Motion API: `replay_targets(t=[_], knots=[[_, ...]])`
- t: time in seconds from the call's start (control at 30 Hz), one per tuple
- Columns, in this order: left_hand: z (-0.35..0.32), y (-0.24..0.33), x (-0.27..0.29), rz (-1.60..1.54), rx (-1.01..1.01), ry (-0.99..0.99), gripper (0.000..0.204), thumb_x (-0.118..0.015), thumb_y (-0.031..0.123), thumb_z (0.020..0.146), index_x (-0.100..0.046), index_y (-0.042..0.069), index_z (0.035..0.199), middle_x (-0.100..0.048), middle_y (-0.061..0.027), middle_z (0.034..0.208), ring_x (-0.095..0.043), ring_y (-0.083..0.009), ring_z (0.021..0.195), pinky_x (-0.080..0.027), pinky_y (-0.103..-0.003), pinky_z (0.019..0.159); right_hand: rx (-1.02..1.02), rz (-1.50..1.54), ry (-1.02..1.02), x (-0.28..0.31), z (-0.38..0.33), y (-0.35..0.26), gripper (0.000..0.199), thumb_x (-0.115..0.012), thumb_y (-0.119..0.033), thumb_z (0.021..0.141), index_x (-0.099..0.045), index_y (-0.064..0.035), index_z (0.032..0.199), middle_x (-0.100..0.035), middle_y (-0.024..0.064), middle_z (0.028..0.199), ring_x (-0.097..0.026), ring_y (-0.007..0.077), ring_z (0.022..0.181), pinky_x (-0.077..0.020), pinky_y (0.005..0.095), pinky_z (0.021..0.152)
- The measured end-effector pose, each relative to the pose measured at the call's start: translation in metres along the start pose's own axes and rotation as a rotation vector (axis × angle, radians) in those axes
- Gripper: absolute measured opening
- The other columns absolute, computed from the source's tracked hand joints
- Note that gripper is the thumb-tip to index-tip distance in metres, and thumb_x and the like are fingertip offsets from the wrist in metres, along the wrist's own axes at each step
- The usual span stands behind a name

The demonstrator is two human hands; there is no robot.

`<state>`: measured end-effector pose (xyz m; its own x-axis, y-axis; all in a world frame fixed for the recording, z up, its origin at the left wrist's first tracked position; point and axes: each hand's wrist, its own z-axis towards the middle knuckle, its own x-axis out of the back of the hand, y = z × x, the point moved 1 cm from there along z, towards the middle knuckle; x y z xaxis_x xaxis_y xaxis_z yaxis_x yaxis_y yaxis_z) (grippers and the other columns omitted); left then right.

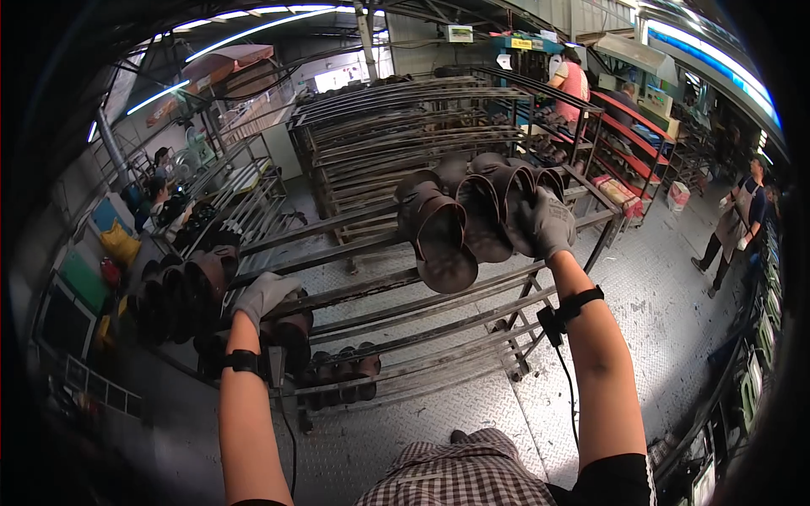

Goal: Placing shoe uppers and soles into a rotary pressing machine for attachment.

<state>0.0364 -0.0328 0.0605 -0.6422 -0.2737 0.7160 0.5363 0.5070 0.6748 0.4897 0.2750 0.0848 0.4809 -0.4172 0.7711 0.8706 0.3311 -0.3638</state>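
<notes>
A row of dark brown slide sandals [440, 228] with broad straps lies side by side on the upper rails of a metal rack [354, 244]. My right hand [550, 223], in a grey glove, is closed on the sandal at the right end of this row; its fingers partly cover the strap. My left hand [263, 297], also gloved in grey, curls over the rack's near rail at the left, its fingertips partly hidden. Beside it, more brown slides [190, 282] stand packed at the rack's left end. Several others [346, 371] sit on a lower level.
Behind the rack stand stacked racks with many bars [413, 126]. A red shelf unit [629, 143] is at the far right. One person in an apron [741, 215] stands at right; another in a red top [572, 84] is at the back. Metal tread-plate floor [607, 337] surrounds the rack.
</notes>
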Motion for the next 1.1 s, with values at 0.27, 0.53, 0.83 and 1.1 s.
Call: replay_targets(t=[0.27, 0.53, 0.83, 1.1], knots=[[0.008, -0.015, 0.001, 0.005, -0.023, 0.002, 0.044, -0.064, 0.042, 0.085, -0.075, -0.001, 0.090, -0.074, -0.0106, 0.085, -0.066, -0.0212, 0.079, -0.049, -0.033, 0.078, -0.021, -0.002, -0.040, -0.001, 0.001, -0.005, 0.049, -0.061, -0.047, 0.089, -0.061, -0.0132, 0.125, -0.063, 0.0152, 0.129, -0.065, 0.0382, 0.111, -0.0514, 0.0485, 0.092], [0.013, -0.018, 0.002, 0.031, -0.011, -0.010, 0.043, -0.064, 0.039, 0.084, -0.076, -0.001, 0.095, -0.074, -0.0099, 0.089, -0.066, -0.0186, 0.084, -0.048, -0.030, 0.080, -0.004, -0.011, -0.024, 0.000, -0.001, -0.004, 0.048, -0.059, -0.046, 0.090, -0.061, -0.0134, 0.124, -0.063, 0.0147, 0.128, -0.065, 0.0384, 0.110, -0.0519, 0.0493, 0.090], [0.014, -0.020, 0.001, 0.020, -0.012, -0.004, 0.043, -0.065, 0.041, 0.087, -0.077, 0.001, 0.096, -0.074, -0.0075, 0.088, -0.065, -0.0169, 0.083, -0.048, -0.029, 0.079, 0.011, -0.033, -0.005, 0.004, -0.005, -0.007, 0.044, -0.057, -0.047, 0.093, -0.060, -0.0142, 0.123, -0.066, 0.0157, 0.121, -0.064, 0.0381, 0.110, -0.0508, 0.0477, 0.091], [0.021, -0.024, 0.001, 0.040, -0.019, 0.000, 0.043, -0.065, 0.042, 0.089, -0.077, 0.001, 0.097, -0.074, -0.0076, 0.088, -0.066, -0.0170, 0.083, -0.048, -0.029, 0.079, 0.018, -0.028, 0.011, -0.002, -0.001, -0.001, 0.043, -0.058, -0.046, 0.093, -0.061, -0.0129, 0.120, -0.066, 0.0154, 0.120, -0.064, 0.0383, 0.110, -0.0506, 0.0478, 0.090]])
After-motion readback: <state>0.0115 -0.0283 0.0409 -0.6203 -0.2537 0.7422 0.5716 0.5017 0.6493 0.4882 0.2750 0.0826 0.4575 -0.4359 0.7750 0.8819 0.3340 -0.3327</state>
